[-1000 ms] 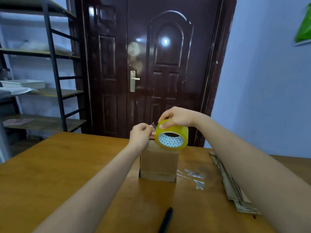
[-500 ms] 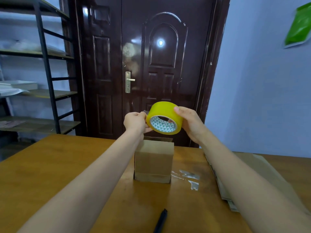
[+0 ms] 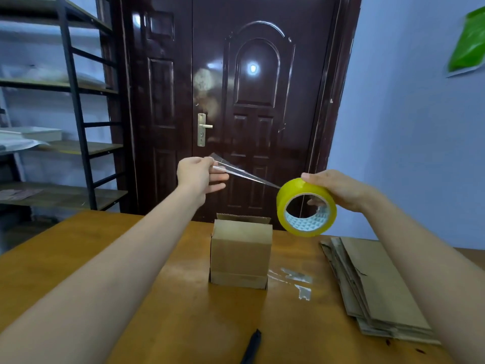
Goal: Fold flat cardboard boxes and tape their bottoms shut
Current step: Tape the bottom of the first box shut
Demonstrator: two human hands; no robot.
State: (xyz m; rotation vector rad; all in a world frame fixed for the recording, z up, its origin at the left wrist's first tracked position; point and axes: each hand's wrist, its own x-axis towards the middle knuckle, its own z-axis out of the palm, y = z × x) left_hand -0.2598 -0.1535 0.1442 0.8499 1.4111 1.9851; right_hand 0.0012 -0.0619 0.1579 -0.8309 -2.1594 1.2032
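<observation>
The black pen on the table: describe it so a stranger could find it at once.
Start at the wooden table and find the folded cardboard box standing in its middle. Come straight toward the near edge from the box, to the slim pen at the bottom of the view. It is the only black thing on the table; the flat cardboard stack to the right is brown.

So: one yellow roll of clear tape [image 3: 306,207], one folded brown cardboard box [image 3: 240,254] below the hands, one stack of flat cardboard boxes [image 3: 378,290] under the right forearm, one black pen [image 3: 252,346], two hands.
</observation>
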